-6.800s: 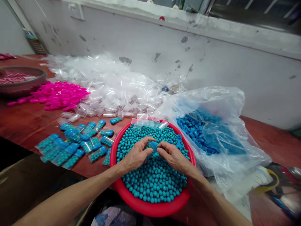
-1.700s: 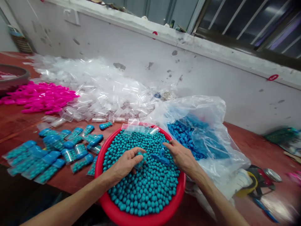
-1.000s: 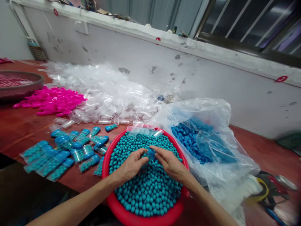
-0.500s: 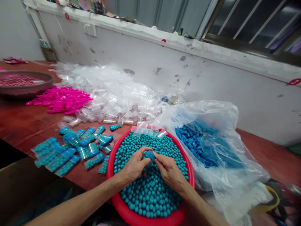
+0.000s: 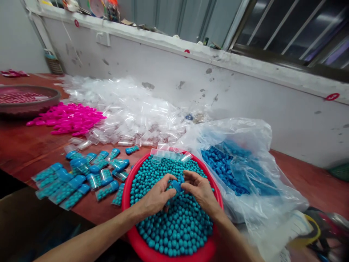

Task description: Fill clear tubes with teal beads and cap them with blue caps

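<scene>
A red basin full of teal beads stands at the front centre. Above the beads, my left hand is closed round a small case with a blue cap; the case's body is mostly hidden by the fingers. My right hand is beside the cap, thumb and forefinger curled round a small blue piece. Clear tubes lie on the beads at the basin's far side. Several bead-filled cases with blue caps lie on the table to the left.
Behind the basin is a heap of clear tubes, with a pink pile and a brown bowl further left. On the right, a plastic bag holds blue caps. A white wall rises behind.
My right fingers have moved slightly apart from the blue cap in my left hand, and a small blue piece now shows between them. The whole view has shifted slightly.
</scene>
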`<move>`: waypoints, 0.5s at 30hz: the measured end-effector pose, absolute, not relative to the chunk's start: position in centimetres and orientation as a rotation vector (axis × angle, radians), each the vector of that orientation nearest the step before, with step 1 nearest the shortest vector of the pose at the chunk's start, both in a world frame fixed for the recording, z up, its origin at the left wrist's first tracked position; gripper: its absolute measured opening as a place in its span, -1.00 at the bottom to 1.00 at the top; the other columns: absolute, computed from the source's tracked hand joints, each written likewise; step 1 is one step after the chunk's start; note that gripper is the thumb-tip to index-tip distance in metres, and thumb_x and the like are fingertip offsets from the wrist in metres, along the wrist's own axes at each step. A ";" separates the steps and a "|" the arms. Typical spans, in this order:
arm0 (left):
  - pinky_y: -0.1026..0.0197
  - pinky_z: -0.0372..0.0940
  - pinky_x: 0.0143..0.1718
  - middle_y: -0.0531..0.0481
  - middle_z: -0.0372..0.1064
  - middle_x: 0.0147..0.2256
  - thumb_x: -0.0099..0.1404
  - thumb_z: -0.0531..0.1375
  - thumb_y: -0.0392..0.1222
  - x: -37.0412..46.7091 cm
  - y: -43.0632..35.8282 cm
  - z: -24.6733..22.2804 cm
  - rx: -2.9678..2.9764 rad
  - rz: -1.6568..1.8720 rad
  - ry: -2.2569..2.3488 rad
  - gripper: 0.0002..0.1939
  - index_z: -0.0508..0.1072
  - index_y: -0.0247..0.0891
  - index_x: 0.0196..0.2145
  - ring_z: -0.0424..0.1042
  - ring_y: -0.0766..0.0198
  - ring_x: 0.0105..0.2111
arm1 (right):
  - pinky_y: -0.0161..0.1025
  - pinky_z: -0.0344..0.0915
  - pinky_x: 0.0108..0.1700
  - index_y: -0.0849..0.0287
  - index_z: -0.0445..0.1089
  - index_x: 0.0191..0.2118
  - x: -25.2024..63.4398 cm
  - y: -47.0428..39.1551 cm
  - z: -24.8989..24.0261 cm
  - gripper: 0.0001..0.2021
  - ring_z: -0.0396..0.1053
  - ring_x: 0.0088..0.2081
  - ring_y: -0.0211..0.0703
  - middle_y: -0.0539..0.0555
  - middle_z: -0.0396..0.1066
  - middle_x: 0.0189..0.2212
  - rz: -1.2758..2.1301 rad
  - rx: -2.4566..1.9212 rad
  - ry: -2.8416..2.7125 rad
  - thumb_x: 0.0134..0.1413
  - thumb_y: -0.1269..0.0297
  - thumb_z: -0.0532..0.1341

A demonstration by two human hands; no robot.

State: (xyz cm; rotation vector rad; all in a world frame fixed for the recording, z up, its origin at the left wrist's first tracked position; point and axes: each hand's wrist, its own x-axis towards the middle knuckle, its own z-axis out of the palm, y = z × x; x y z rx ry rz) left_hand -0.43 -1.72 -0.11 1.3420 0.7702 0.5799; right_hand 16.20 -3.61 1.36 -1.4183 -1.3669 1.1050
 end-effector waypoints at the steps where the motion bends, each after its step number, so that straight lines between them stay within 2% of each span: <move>1: 0.45 0.11 -0.75 0.21 0.06 -0.53 0.19 0.01 -0.15 -0.4 -1.8 -0.2 1.342 0.608 0.787 -0.71 0.13 -0.16 -0.11 0.12 0.52 -0.72 | -0.22 0.32 -0.29 0.19 0.32 -0.12 15.8 -3.8 1.3 -0.67 0.35 -0.33 -0.17 0.05 0.38 -0.32 1.045 -1.422 -1.414 -0.08 0.24 0.18; 3: 0.43 0.10 -0.74 0.19 0.08 -0.51 0.21 0.00 -0.15 -0.4 -1.9 -0.3 1.331 0.660 0.817 -0.63 0.07 -0.14 -0.02 0.10 0.51 -0.71 | -0.17 0.28 -0.14 0.18 0.33 -0.11 14.9 -4.4 1.4 -0.72 0.34 -0.21 -0.14 0.08 0.38 -0.25 0.930 -1.410 -1.589 0.04 0.26 0.09; 5: 0.41 0.10 -0.69 0.16 0.13 -0.49 0.21 0.00 -0.16 -0.4 -1.9 -0.3 1.325 0.715 0.821 -0.58 0.04 -0.15 0.04 0.12 0.49 -0.67 | -0.14 0.24 -0.07 0.17 0.24 -0.01 14.3 -5.0 1.5 -0.64 0.30 -0.13 -0.11 0.11 0.34 -0.14 0.842 -1.404 -1.780 0.04 0.26 0.11; 7: 0.39 0.14 -0.58 0.13 0.18 -0.46 0.20 0.02 -0.19 -0.4 -1.8 -0.3 1.333 0.764 0.798 -0.57 0.07 -0.18 0.04 0.17 0.45 -0.59 | -0.11 0.22 -0.04 0.19 0.05 0.11 13.8 -5.5 1.5 -0.38 0.23 -0.03 -0.03 0.18 0.22 -0.02 0.765 -1.424 -1.918 -0.10 0.22 0.23; 9: 0.36 0.16 -0.45 0.10 0.22 -0.41 0.19 0.04 -0.22 -0.3 -1.7 -0.2 1.335 0.797 0.773 -0.60 0.14 -0.22 0.00 0.21 0.40 -0.48 | -0.08 0.23 -0.05 0.22 -0.09 0.15 13.4 -5.8 1.2 -0.17 0.19 0.00 0.03 0.23 0.15 0.02 0.676 -1.475 -1.989 -0.25 0.18 0.32; 10: 0.34 0.17 -0.40 0.09 0.23 -0.40 0.18 0.04 -0.22 -0.3 -1.7 -0.1 1.331 0.802 0.769 -0.63 0.17 -0.23 -0.02 0.22 0.38 -0.44 | -0.08 0.26 -0.09 0.22 -0.10 0.15 13.1 -5.9 1.1 -0.15 0.22 -0.03 0.04 0.23 0.16 0.00 0.625 -1.505 -2.004 -0.27 0.18 0.32; 12: 0.31 0.17 -0.34 0.09 0.25 -0.39 0.19 0.04 -0.22 -0.3 -1.7 0.1 1.316 0.800 0.768 -0.68 0.21 -0.24 -0.07 0.23 0.35 -0.40 | -0.11 0.32 -0.22 0.21 -0.05 0.11 12.6 -5.9 0.8 -0.26 0.32 -0.17 0.00 0.20 0.23 -0.11 0.508 -1.563 -2.009 -0.22 0.19 0.28; 15: 0.32 0.15 -0.36 0.10 0.25 -0.43 0.18 0.05 -0.20 -0.3 -1.7 0.2 1.308 0.799 0.775 -0.72 0.24 -0.24 -0.12 0.22 0.35 -0.42 | -0.13 0.34 -0.39 0.22 0.01 0.04 11.8 -5.8 0.5 -0.42 0.36 -0.34 -0.03 0.17 0.28 -0.24 0.274 -1.598 -2.037 -0.15 0.22 0.18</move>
